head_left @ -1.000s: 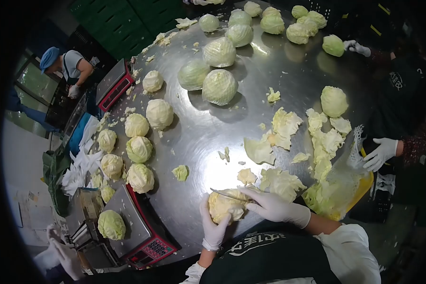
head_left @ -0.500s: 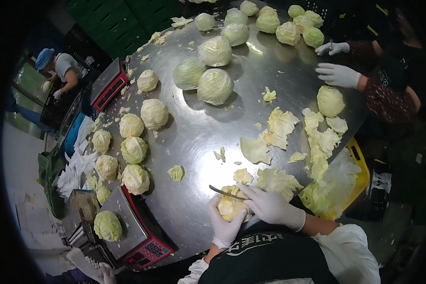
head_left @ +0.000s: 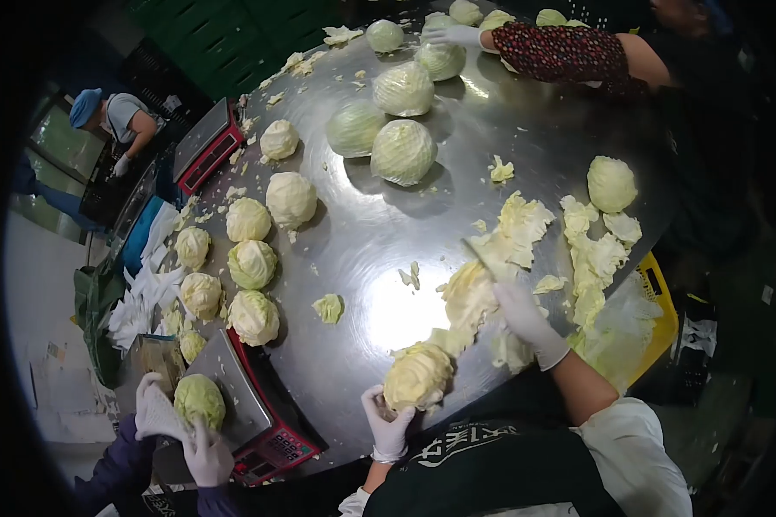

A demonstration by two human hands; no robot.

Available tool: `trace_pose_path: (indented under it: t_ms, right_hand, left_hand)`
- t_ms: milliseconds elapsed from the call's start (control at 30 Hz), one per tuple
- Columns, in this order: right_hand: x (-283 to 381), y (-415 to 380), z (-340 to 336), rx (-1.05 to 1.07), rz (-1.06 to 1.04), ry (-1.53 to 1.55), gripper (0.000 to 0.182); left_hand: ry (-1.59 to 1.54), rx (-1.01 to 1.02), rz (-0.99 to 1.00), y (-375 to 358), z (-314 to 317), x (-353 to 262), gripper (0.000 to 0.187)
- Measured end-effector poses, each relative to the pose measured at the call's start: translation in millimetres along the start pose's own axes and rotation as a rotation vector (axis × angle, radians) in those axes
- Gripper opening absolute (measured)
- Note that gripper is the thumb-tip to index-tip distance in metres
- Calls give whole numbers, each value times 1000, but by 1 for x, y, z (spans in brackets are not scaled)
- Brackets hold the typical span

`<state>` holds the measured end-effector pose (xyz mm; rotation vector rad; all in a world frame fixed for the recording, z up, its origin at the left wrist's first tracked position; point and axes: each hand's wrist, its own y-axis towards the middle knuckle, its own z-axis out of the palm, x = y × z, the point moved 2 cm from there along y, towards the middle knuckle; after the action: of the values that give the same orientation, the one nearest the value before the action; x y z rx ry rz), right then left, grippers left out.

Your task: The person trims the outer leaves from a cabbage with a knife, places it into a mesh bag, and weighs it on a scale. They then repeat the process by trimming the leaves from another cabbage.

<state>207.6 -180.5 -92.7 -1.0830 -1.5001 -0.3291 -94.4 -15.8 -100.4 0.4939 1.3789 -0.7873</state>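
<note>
Near the table's front edge sits a pale, trimmed cabbage (head_left: 418, 376). My gloved left hand (head_left: 388, 428) grips it from the lower left, thumb and fingers against its side. To the upper right, my gloved right hand (head_left: 526, 317) reaches over a pile of loose cabbage leaves (head_left: 470, 297). It is closed round a knife (head_left: 477, 253), whose thin blade points up and left and is smeared by motion; the handle is hidden in the hand. More torn leaves (head_left: 523, 226) lie just beyond the blade.
Several cabbages (head_left: 254, 264) stand at the left, wrapped ones (head_left: 403, 152) farther back. A scale (head_left: 267, 448) is at front left, where a co-worker's hands (head_left: 205, 452) hold a cabbage (head_left: 199, 402). Another co-worker's arm (head_left: 569, 53) stretches across the back. A yellow basket (head_left: 660, 319) stands at right.
My right hand, with the knife, has moved from the cabbage up and right over the leaves. The cabbage shows a different side. Co-workers' hands now reach the back cabbages and the scale's cabbage.
</note>
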Motion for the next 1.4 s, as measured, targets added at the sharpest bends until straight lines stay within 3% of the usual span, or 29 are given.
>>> trace_pose_path:
  t_ms: [67, 133, 167, 233, 300, 433, 667, 733, 867, 967, 1000, 1067, 1100, 1167, 1233, 1300, 1333, 1400]
  right_hand:
    - [10, -1, -8, -95, -95, -122, 44]
    - [53, -25, -17, -314, -283, -588, 59]
    - [61, -33, -15, -317, -285, -594, 59]
    - [72, -58, 3, -113, -590, -564, 68]
    - [76, -74, 18, 330, -494, -401, 72]
    - [75, -91, 33, 495, -500, -470, 74]
    - [70, -92, 36, 447, -401, -556, 74]
    - [56, -80, 43, 292, -608, -580, 68]
    - [46, -50, 40, 65, -762, -352, 54]
    - [39, -41, 27, 286, -115, 118, 42]
    - [22, -31, 29, 281, -120, 118, 42]
    - [-8, -17, 34, 233, 58, 535, 34]
    - [-8, -18, 34, 239, 52, 533, 34]
    - [-9, -17, 37, 175, 107, 832, 28]
    - [8, -6, 9, -7, 300, 998, 30]
    - [-12, 5, -34, -114, 38, 610, 41]
    - [-4, 5, -34, -106, 39, 608, 41]
    - [23, -8, -46, -413, -307, -239, 67]
  left_hand:
    - [-143, -108, -67, -7, 5, 9, 87]
    - [-99, -99, -94, -2, 24, -1, 88]
    - [-61, -63, -84, 2, 36, -10, 88]
    - [152, -31, 0, 11, 40, -9, 83]
    - [252, -41, -7, 16, 44, -15, 80]
    - [465, -61, 46, 30, 55, -30, 68]
    - [229, -67, -53, 46, 49, -25, 57]
    - [375, -53, -11, 50, 51, -32, 56]
    - [332, -45, -11, 57, 44, -20, 57]
    - [411, -23, 32, 57, 43, -22, 59]
    - [385, 3, 12, 58, 39, -20, 59]
    - [358, 27, -3, 57, 33, -23, 59]
    - [256, 74, -56, 55, 30, -28, 60]
    - [156, 103, -105, 52, 13, -32, 62]
    - [44, 215, -147, 44, -13, -31, 69]
    - [29, 202, -185, 31, -37, -32, 71]
    - [8, 202, -226, 28, -39, -38, 73]
    - [56, 104, -213, 20, -31, -57, 76]
